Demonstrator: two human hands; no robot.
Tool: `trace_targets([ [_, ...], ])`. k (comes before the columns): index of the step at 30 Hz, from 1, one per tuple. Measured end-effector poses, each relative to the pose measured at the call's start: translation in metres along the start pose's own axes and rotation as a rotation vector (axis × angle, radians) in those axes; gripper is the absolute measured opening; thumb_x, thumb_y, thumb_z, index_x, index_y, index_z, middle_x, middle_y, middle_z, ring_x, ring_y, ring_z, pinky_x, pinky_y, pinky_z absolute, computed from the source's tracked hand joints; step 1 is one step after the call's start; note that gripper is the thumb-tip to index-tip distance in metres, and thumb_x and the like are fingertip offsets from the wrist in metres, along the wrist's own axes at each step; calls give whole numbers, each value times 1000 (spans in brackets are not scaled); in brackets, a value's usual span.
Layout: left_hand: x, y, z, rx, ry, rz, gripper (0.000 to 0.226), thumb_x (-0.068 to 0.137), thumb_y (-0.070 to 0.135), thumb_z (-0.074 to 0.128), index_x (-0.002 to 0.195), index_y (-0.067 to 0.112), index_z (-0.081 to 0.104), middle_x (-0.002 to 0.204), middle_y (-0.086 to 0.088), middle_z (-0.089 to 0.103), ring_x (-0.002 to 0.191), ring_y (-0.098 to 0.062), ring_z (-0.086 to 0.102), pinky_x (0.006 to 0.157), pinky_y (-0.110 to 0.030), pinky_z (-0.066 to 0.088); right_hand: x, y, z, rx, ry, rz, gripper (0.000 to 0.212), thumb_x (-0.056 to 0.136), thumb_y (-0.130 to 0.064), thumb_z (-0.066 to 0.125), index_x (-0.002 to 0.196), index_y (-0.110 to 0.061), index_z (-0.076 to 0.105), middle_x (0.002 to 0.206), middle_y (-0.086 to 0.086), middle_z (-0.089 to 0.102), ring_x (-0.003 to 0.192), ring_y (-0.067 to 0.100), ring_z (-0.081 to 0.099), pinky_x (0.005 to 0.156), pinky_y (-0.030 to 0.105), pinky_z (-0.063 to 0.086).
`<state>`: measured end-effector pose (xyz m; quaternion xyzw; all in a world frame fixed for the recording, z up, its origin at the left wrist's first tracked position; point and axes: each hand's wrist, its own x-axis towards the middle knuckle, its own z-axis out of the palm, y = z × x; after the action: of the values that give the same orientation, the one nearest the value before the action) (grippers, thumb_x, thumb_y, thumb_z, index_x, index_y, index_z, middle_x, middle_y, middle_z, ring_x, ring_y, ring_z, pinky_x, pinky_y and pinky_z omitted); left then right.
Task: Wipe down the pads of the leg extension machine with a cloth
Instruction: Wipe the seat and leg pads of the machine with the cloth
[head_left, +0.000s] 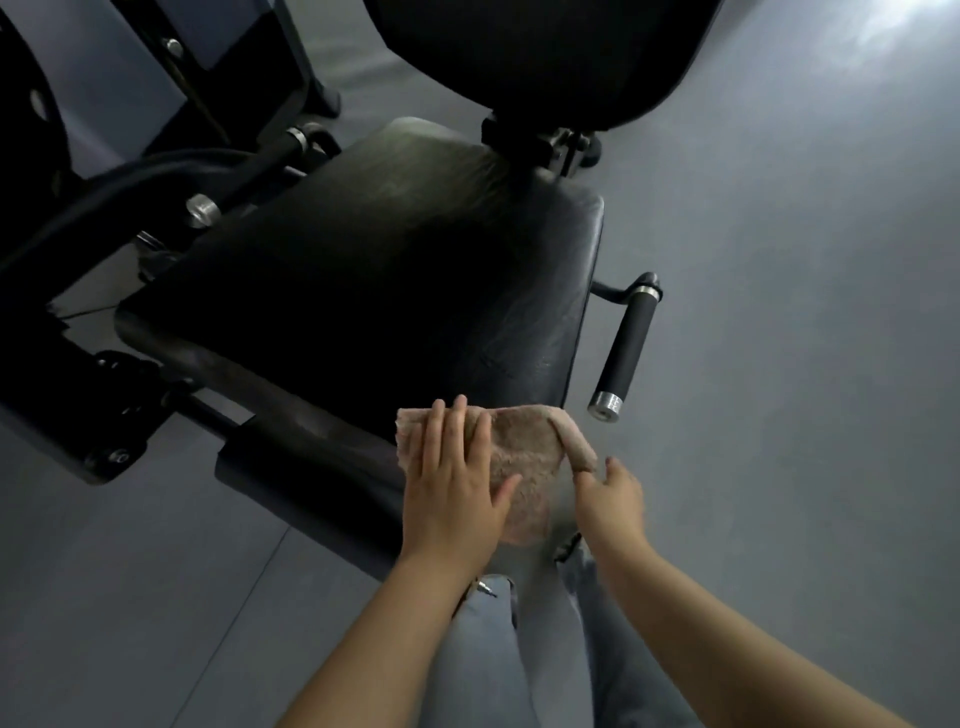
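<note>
1. Here, you have two bare hands in view and one cloth (524, 467), a pinkish-beige terry piece draped over the near front corner of the seat pad (374, 291).
2. Your left hand (457, 493) lies flat on the cloth with its fingers (457, 431) straight and close together, thumb spread to the right; it presses the cloth down rather than gripping it.
3. Your right hand (610, 499) pinches the folded right edge of the cloth between thumb and fingertips, the remaining fingers curled in narrow.
4. You can count two pads clearly: the one seat pad, black and lightly creased, and one back pad (530, 57) rising above its far edge. A third dark padded block (311, 483) sits low at the front left, partly behind your left hand; its exact form is hard to tell.
5. One side handle (621, 348) with a black grip and metal end caps juts out just beside the seat pad's right edge, near the cloth but apart from it.
6. Another handle (296, 140) shows at the seat's far left, mostly lost among the dark frame (78, 389).
7. One silver knob (201, 208) stands on the frame left of the seat.
8. Your two legs in grey-blue jeans (519, 649) stand on the grey floor (779, 312).
9. No brand, label or writing is readable anywhere.
</note>
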<state>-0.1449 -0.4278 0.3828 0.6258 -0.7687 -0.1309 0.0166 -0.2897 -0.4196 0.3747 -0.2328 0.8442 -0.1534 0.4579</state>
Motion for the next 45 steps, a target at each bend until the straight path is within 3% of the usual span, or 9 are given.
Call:
trace_targets([
  [2, -3, 1, 10, 7, -41, -1, 69, 93, 52, 25, 136, 2, 41, 142, -24, 39, 134, -36, 29, 113, -42, 14, -7, -3, 0, 203, -49, -57, 39, 96, -18, 42, 135, -9, 45, 134, 10, 51, 121, 24, 49, 102, 34, 39],
  [5, -15, 11, 21, -1, -53, -14, 68, 98, 50, 9, 140, 1, 30, 146, -24, 32, 137, -35, 20, 113, -40, 6, -15, -4, 6, 477, -405, 96, 33, 100, -33, 38, 126, -18, 52, 115, 1, 60, 101, 13, 56, 85, 25, 45],
  [13, -16, 44, 25, 129, -121, -42, 65, 95, 45, 20, 142, 1, 23, 148, -26, 24, 137, -38, 17, 111, -45, 6, 24, 21, 27, 826, -660, 534, 69, 90, -65, 31, 124, -12, 57, 114, 7, 67, 106, 20, 62, 83, 29, 50],
  [21, 62, 56, 28, 253, -199, 10, 70, 82, 37, 31, 141, 0, 24, 146, -24, 31, 135, -37, 31, 114, -43, 18, 70, -31, 22, 965, -550, 499, 49, 99, -45, 34, 105, -5, 63, 88, 5, 69, 80, 15, 65, 69, 24, 54],
  [26, 102, 56, 23, 263, -347, 126, 70, 89, 44, 13, 142, 10, -19, 155, -14, -16, 141, -24, -19, 112, -37, -16, 79, -49, 17, 1020, -499, 495, 47, 97, -49, 37, 88, -12, 65, 82, 3, 69, 79, 15, 64, 63, 29, 50],
  [30, 69, 43, 18, 224, -218, 60, 73, 86, 47, 25, 145, 5, 19, 151, -19, 23, 141, -29, 18, 116, -44, 14, 58, -39, 16, 898, -524, 389, 45, 96, -51, 35, 104, -15, 61, 95, 4, 68, 86, 15, 63, 73, 27, 50],
  [34, 39, 45, 19, 206, -224, -120, 77, 77, 44, 35, 143, 5, 27, 150, -19, 24, 139, -32, 17, 112, -44, 12, 46, -40, 24, 718, -500, 202, 51, 84, -49, 60, 123, -21, 44, 117, 4, 62, 102, 16, 61, 94, 34, 49],
  [40, 80, 49, 18, 211, -264, -127, 81, 74, 47, 41, 142, 5, 29, 148, -21, 29, 137, -35, 28, 109, -44, 15, 76, -74, 18, 667, -422, 277, 54, 82, -48, 63, 120, -11, 52, 104, 7, 66, 88, 16, 64, 69, 27, 52],
  [45, 126, 50, 19, 184, -260, -80, 78, 91, 52, 27, 147, 14, -12, 154, -13, -16, 143, -28, -14, 110, -37, -17, 110, -109, 3, 545, -450, 393, 65, 83, -55, 58, 128, -10, 50, 116, 12, 61, 85, 21, 54, 73, 30, 44],
])
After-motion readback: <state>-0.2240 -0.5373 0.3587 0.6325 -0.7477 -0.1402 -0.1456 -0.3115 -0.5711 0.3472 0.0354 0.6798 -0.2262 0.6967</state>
